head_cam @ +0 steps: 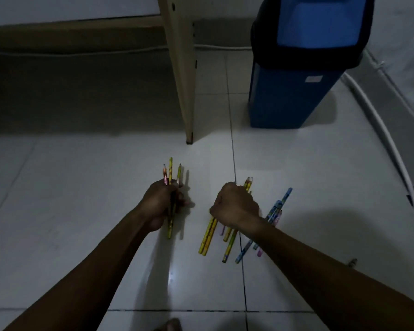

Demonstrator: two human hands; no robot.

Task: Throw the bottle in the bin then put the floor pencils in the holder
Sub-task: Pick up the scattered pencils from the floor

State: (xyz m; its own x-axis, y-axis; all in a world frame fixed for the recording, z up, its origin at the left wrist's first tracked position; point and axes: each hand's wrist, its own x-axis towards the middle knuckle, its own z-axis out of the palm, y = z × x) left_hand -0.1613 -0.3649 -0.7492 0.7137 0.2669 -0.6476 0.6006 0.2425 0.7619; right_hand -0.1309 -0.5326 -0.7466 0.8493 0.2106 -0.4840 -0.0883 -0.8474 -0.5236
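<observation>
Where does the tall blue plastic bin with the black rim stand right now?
In the head view, the blue plastic bin stands on the white tiled floor at upper right, just right of the pale wooden table leg.

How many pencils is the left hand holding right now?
3 show above the left hand: a pink pencil leftmost, a yellow pencil in the middle, an olive pencil rightmost. The fist may hide more.

Pencils (227,237) lie on the floor (81,211) under the right hand (234,206). To their left, the left hand (160,206) holds further pencils. The bin (294,91) stands behind, right of the table leg (181,72).
</observation>
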